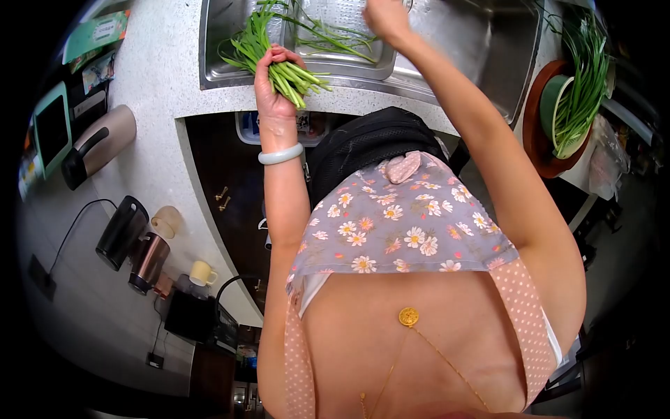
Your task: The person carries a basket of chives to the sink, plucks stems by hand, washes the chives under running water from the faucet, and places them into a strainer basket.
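My left hand [273, 85] is closed round a bunch of garlic chives [287, 72], holding it over the sink's near left edge. The cut pale stems point toward me, and the leaves hang over the left basin. Several loose chive leaves [335, 36] lie on the metal drain tray [380, 68] in the sink [460, 77]. My right hand [386, 19] is over the sink at the top edge of the view. Its fingers look curled, but they are partly cut off, and what they hold, if anything, is hidden.
A green bowl [548, 105] with more chives stands in a brown basin [536, 143] at the right. Beside it hangs a clear plastic bag [606, 164]. Along the left counter [157, 70] stand a beige kettle [115, 140], a copper-coloured flask [149, 262] and a cream mug [202, 273].
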Tool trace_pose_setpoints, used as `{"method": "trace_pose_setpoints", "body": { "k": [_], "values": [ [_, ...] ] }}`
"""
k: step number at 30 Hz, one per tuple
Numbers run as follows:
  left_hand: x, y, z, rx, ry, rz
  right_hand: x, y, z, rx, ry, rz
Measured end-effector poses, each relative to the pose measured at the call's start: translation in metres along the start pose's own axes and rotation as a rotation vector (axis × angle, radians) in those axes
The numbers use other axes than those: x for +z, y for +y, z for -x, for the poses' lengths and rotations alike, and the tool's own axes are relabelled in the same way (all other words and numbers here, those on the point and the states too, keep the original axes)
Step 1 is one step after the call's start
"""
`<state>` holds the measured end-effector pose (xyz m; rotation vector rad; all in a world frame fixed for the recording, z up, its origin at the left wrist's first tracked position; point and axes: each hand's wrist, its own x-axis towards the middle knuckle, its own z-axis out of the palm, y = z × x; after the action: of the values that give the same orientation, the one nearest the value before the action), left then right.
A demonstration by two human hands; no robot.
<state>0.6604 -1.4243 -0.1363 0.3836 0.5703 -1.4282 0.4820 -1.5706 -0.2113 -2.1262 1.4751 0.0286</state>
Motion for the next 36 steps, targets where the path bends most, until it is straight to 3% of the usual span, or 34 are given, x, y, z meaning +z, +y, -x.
{"method": "trace_pose_setpoints", "body": {
  "k": [1, 3, 4, 7, 8, 11, 16, 22, 25, 26, 29, 36],
  "values": [
    [0.0, -0.001, 0.0, 0.002, 0.005, -0.009, 0.002, -0.011, 0.006, -0.086, -0.131, 0.201],
    [0.0, -0.002, -0.001, -0.008, 0.015, -0.01, 0.051, -0.003, 0.015, -0.208, -0.254, 0.219],
    [0.001, -0.002, -0.001, -0.017, 0.021, 0.0, 0.089, 0.011, 0.017, -0.331, 0.122, 0.252],
    [0.001, -0.002, 0.003, -0.007, 0.025, 0.009, 0.096, 0.006, 0.006, -0.268, 0.016, 0.299],
    [0.001, -0.002, 0.003, -0.007, 0.022, 0.005, 0.093, 0.002, -0.004, -0.273, -0.192, 0.361],
    [-0.001, -0.001, 0.002, -0.007, 0.055, 0.006, 0.073, 0.005, -0.003, -0.238, -0.359, 0.236],
    [-0.002, 0.0, -0.001, -0.005, 0.039, 0.002, 0.028, 0.036, -0.015, 0.084, -0.66, -0.894],
    [-0.001, -0.009, -0.014, -0.052, 0.025, -0.005, -0.051, 0.033, 0.004, 0.107, -0.56, -1.274],
    [-0.004, -0.013, -0.022, -0.018, 0.078, -0.086, -0.09, 0.038, 0.023, -0.007, -0.613, -1.307],
    [-0.003, -0.016, -0.022, -0.012, 0.051, -0.116, -0.107, 0.02, 0.043, 0.103, -0.486, -1.303],
    [-0.001, -0.022, -0.025, 0.01, 0.064, -0.302, -0.13, 0.029, 0.057, 0.076, -0.525, -1.294],
    [0.024, -0.046, -0.025, 0.181, -0.099, -0.744, -0.142, 0.021, 0.063, -0.132, -0.519, -0.77]
  ]
}}
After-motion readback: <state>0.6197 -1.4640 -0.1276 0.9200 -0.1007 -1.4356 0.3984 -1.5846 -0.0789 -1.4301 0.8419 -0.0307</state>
